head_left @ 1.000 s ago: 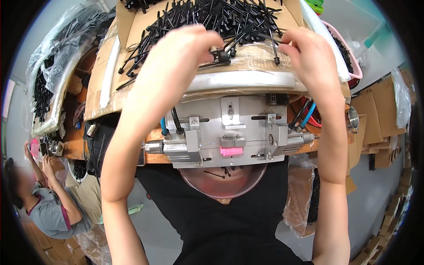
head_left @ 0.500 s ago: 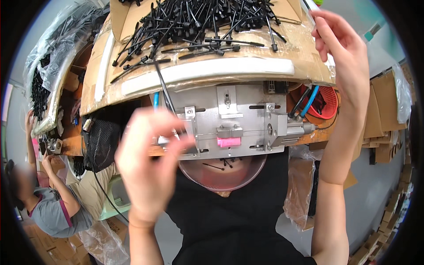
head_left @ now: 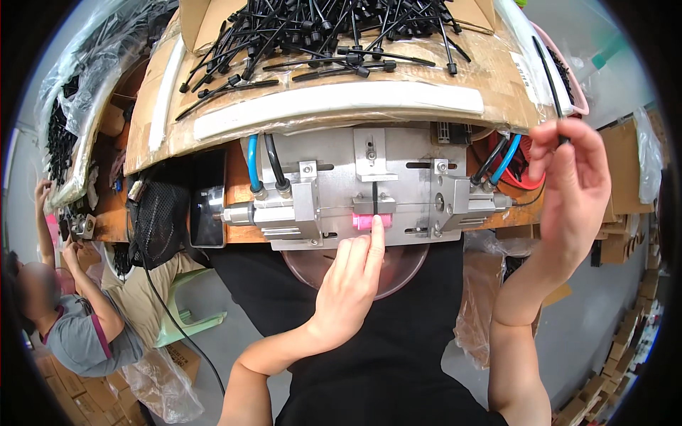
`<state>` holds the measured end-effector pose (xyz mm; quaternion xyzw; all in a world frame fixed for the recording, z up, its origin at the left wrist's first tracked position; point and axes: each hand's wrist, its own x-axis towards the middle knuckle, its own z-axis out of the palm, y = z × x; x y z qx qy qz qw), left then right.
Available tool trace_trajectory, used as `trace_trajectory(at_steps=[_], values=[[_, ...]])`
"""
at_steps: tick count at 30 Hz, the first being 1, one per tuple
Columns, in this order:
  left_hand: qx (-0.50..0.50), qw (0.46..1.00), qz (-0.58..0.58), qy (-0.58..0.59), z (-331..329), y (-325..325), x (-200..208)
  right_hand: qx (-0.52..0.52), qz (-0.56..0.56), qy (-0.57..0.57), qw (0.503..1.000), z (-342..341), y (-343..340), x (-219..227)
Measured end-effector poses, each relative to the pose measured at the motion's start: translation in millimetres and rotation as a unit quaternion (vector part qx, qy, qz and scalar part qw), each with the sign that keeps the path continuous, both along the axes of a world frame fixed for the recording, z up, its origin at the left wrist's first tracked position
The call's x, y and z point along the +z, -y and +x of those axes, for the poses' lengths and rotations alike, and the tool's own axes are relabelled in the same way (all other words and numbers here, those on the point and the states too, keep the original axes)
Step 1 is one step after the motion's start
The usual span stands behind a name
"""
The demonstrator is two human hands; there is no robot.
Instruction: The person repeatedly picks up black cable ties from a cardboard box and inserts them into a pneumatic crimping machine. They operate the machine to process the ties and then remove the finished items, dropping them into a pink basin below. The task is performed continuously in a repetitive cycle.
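My left hand (head_left: 348,284) reaches over the near edge of a metal fixture (head_left: 337,163). Its index finger is stretched out, the tip touching a pink block (head_left: 364,221) at the near end of a thin black rod (head_left: 375,193). That rod lies in the fixture's middle holder. The other fingers are bent, and the thumb is hidden. Off to the right, my right hand (head_left: 574,170) pinches a second black rod (head_left: 548,74) near its lower end, the rod pointing up and away.
Many black rods with knobbed ends (head_left: 334,35) lie on a cardboard ledge (head_left: 320,128) behind the fixture. Metal cylinders (head_left: 288,213) with blue and black hoses flank the holder. Below is a translucent bowl (head_left: 401,273). A red basket (head_left: 522,174) stands right; a co-worker (head_left: 89,319) sits left.
My left hand has moved right and nearer, to the pink block. A black rod now lies in the holder. My right hand has come down, and its rod shows more fully.
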<state>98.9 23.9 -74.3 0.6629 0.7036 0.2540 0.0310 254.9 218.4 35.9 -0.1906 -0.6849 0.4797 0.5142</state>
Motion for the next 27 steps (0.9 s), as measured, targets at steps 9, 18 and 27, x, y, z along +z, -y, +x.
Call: trace_trajectory(at_steps=[9,18,27], values=[[0.053,0.980,0.190,-0.020,-63.4,-68.8,74.8,-0.035,0.176,0.224,0.958,-14.2,99.5,-101.3],[0.075,0.992,0.105,-0.004,-126.0,-139.5,110.1,0.004,0.190,0.287,0.939,-42.6,118.8,-129.9],[0.052,0.975,0.179,0.118,-59.8,0.4,75.9,-0.207,0.280,0.278,0.895,-61.3,22.2,-39.5]])
